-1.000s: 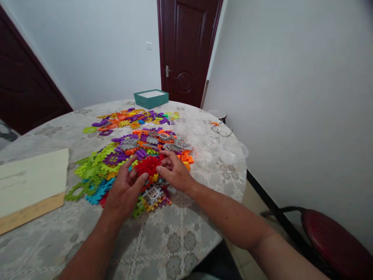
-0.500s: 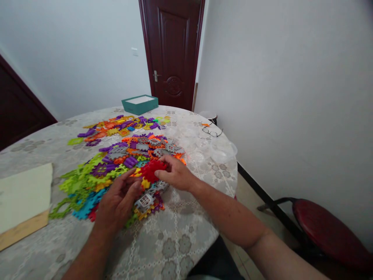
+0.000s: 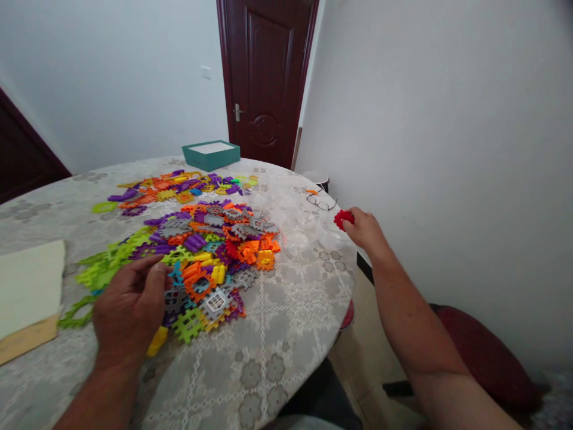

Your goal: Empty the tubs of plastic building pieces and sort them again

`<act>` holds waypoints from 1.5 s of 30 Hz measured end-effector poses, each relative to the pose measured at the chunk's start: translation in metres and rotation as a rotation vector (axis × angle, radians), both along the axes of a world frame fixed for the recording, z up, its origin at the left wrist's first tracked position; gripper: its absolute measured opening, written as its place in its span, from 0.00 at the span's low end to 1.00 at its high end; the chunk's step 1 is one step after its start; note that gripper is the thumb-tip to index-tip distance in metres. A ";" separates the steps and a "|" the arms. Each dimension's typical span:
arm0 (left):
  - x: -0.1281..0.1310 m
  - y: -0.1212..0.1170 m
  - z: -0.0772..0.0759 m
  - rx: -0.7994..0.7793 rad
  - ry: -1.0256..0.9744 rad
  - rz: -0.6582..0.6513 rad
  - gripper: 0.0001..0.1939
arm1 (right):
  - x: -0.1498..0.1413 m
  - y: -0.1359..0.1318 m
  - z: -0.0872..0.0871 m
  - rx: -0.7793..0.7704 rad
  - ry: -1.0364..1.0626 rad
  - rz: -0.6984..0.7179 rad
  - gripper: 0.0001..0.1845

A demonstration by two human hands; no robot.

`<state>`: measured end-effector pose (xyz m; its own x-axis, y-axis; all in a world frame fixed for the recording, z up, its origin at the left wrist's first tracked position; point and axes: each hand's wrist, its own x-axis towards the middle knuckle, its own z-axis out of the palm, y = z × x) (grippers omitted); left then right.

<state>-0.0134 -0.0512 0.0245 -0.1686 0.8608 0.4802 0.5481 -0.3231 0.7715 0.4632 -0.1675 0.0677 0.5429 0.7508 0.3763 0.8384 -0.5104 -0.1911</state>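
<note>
My right hand point(image 3: 364, 230) is closed on red toothed building pieces point(image 3: 342, 220), held up past the right side of the table, over the clear plastic point(image 3: 329, 237). How many red pieces it grips I cannot tell. My left hand point(image 3: 134, 298) is at the near left of a large pile of mixed plastic building pieces point(image 3: 210, 239), fingers loosely bent and thumb apart, holding nothing that shows. Beside its fingertips are a blue piece point(image 3: 176, 275) and an orange frame piece point(image 3: 199, 286). A yellow piece point(image 3: 157, 341) lies by its wrist.
Behind lies a second pile point(image 3: 168, 190), with a green box point(image 3: 211, 156) farther back. Eyeglasses point(image 3: 321, 203) rest at the table's right, among clear plastic. A pale sheet point(image 3: 29, 286) lies at the left. A red-seated chair point(image 3: 483, 352) stands at the lower right.
My right hand has carried the red pieces from above the pile out to the right. My left hand has shifted left and slightly down, uncovering orange, yellow and grey pieces.
</note>
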 end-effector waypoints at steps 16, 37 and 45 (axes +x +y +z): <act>-0.012 0.010 -0.007 -0.010 -0.026 0.009 0.15 | -0.071 0.006 -0.010 0.179 0.005 0.344 0.17; -0.003 0.005 -0.019 0.197 0.252 -0.158 0.12 | -0.196 0.083 -0.080 -0.013 0.155 0.792 0.17; -0.001 0.002 -0.019 0.127 0.253 -0.209 0.14 | -0.189 0.085 -0.081 0.202 0.283 0.752 0.15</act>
